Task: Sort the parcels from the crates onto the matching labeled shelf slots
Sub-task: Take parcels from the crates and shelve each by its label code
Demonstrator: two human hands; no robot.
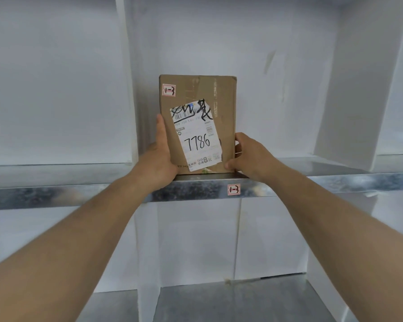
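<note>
The left hand [159, 156] and right hand [249, 156] clasp the box [226, 108] between them by its lower sides. It stands upright on the shelf [79, 196], above the slot tag [233, 189].

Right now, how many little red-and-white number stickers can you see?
2. One red-bordered white sticker sits on the top left corner of the brown cardboard parcel. The other is on the shiny metal shelf edge just below. More may be hidden.
</note>
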